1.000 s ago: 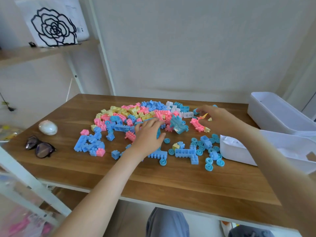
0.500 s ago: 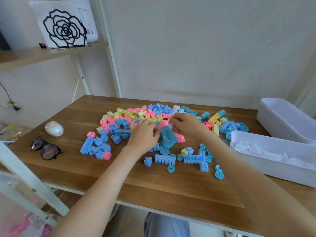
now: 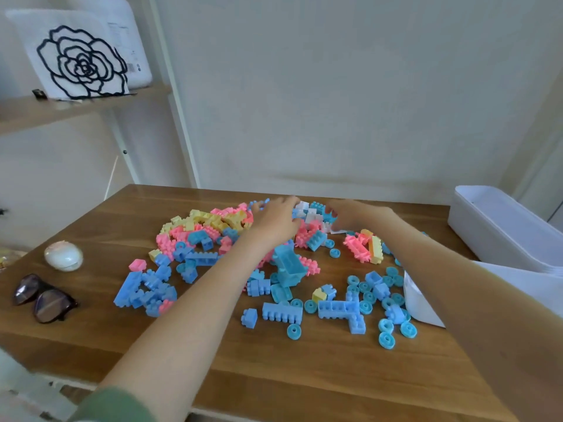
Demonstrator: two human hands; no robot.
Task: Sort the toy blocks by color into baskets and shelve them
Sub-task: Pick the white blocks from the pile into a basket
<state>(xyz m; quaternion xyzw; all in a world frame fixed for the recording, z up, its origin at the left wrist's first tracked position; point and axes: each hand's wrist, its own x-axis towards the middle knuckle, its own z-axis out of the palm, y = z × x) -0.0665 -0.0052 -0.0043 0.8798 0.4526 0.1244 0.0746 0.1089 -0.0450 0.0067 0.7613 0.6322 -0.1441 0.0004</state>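
Standing over the head view, I see both arms reach across the wooden table (image 3: pixel 304 376) to the far side of the heap of toy blocks (image 3: pixel 210 226). The heap is a loose mix of pink, yellow, blue and white pieces spread over the middle of the table. The left hand (image 3: pixel 275 222) lies on the heap's far edge with its fingers stretched forward over white and blue pieces, its grip wide and flat. The right hand (image 3: pixel 358 214) is just beside it, fingers bent down onto the blocks; I cannot tell whether its grip pinches a piece. Nearer the front edge lie blue wheels (image 3: pixel 386 341) and a big hollow blue block (image 3: pixel 288 264). At the right stand the near basket (image 3: pixel 419 303), white and partly hidden by the right forearm, and the far basket (image 3: pixel 502 229) behind it. Sunglasses (image 3: pixel 42 298) and a white egg-shaped thing (image 3: pixel 63 255) lie at the left edge.
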